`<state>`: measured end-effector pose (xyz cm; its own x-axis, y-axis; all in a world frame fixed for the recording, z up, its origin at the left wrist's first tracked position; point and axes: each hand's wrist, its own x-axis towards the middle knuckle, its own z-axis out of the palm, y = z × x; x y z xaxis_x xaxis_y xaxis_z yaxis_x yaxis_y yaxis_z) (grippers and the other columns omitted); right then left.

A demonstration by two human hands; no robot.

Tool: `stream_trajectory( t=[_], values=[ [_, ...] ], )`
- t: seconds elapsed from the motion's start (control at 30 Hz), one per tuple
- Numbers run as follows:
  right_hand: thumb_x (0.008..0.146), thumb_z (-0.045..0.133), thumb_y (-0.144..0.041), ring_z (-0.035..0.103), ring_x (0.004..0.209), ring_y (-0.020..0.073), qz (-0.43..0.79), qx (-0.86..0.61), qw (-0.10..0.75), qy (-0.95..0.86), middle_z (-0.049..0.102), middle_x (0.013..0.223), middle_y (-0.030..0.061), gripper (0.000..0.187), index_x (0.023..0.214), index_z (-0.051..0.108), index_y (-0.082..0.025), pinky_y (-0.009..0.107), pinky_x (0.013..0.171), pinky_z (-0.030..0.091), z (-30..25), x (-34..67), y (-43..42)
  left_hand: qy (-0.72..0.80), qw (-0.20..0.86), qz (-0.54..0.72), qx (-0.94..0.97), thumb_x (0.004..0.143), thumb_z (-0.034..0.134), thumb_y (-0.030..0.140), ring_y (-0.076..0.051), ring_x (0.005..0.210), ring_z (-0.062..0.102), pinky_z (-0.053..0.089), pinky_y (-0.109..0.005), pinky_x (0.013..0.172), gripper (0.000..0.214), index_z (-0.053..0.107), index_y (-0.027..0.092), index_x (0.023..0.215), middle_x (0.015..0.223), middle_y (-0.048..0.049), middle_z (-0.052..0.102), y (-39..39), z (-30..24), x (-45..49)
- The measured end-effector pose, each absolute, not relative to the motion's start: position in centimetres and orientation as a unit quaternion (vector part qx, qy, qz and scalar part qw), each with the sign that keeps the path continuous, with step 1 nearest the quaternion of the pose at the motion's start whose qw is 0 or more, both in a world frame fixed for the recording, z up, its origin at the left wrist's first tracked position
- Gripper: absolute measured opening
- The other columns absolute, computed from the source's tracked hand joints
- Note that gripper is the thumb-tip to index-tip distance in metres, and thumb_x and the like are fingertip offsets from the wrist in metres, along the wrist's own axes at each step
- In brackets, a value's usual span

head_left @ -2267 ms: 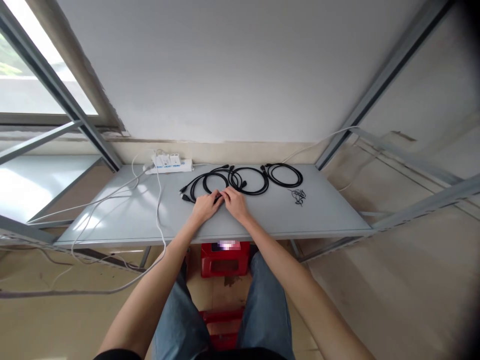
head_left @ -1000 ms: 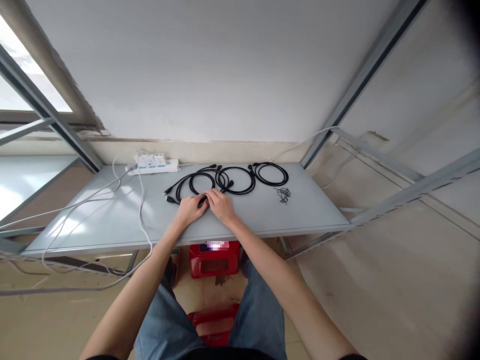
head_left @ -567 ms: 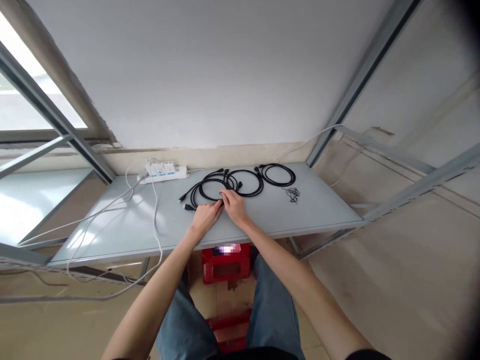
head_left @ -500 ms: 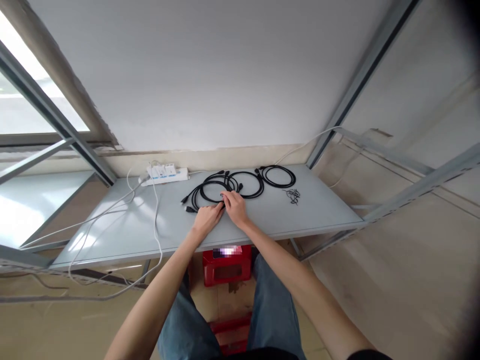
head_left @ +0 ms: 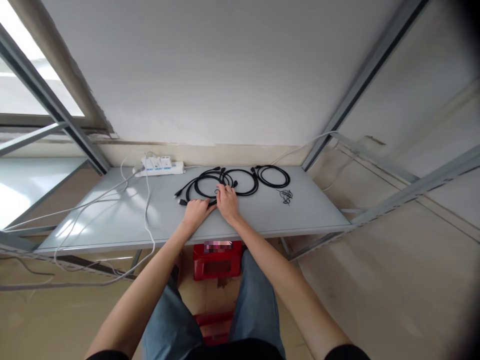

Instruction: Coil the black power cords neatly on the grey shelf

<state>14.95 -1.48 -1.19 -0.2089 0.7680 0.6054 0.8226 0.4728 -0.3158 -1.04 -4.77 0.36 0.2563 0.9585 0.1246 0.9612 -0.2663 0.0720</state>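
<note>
The black cable (head_left: pixel 195 188) lies coiled on the desk (head_left: pixel 123 220); the left hand (head_left: pixel 197 212) grips its near side and the right hand (head_left: pixel 227 201) appears to pinch a thin tie (head_left: pixel 216 191) there. The cable looks light, springy and sturdy, best held where its strands bunch.

Grey shelf (head_left: pixel 285 218) bears black cables (head_left: pixel 256 185); power strip (head_left: pixel 165 169); thin strands (head_left: pixel 286 196).
</note>
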Motion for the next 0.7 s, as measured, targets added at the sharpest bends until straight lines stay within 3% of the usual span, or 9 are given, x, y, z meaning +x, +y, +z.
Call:
stream_trajectory(
  t=[0.23, 0.47, 0.7],
  values=[
    [0.112, 0.045, -0.015, 0.065, 0.116, 0.0273, -0.032, -0.496, 0.339, -0.799, 0.078, 0.115, 0.0126, 0.032, 0.136, 0.066, -0.018, 0.041, 0.103, 0.046, -0.9, 14.93, -1.81, -0.609, 0.012, -0.037, -0.793, 0.111, 0.04, 0.054, -0.036, 0.103, 0.079, 0.055, -0.039, 0.088, 0.058, 0.081, 0.014, 0.111, 0.101, -0.021, 0.081, -4.93, 0.88, -0.86],
    [0.11, 0.048, -0.013, 0.058, 0.118, 0.0283, -0.045, -0.464, 0.312, -0.828, 0.076, 0.106, 0.0112, 0.027, 0.117, 0.074, -0.019, 0.042, 0.102, 0.044, -0.65, 15.23, -2.16, -0.598, 0.009, -0.045, -0.8, 0.111, 0.04, 0.053, -0.035, 0.102, 0.079, 0.054, -0.038, 0.087, 0.056, 0.081, 0.016, 0.114, 0.1, -0.0202, 0.082, -4.87, 0.68, -0.95],
    [0.108, 0.048, -0.011, 0.055, 0.113, 0.028, -0.053, -0.452, 0.315, -0.833, 0.07, 0.112, 0.0121, 0.033, 0.127, 0.074, -0.018, 0.04, 0.101, 0.044, -0.72, 15.26, -2.09, -0.595, 0.024, -0.051, -0.802, 0.112, 0.038, 0.051, -0.036, 0.101, 0.079, 0.054, -0.039, 0.085, 0.056, 0.081, 0.016, 0.114, 0.101, -0.0203, 0.081, -4.77, 0.3, -0.98]
  ],
)
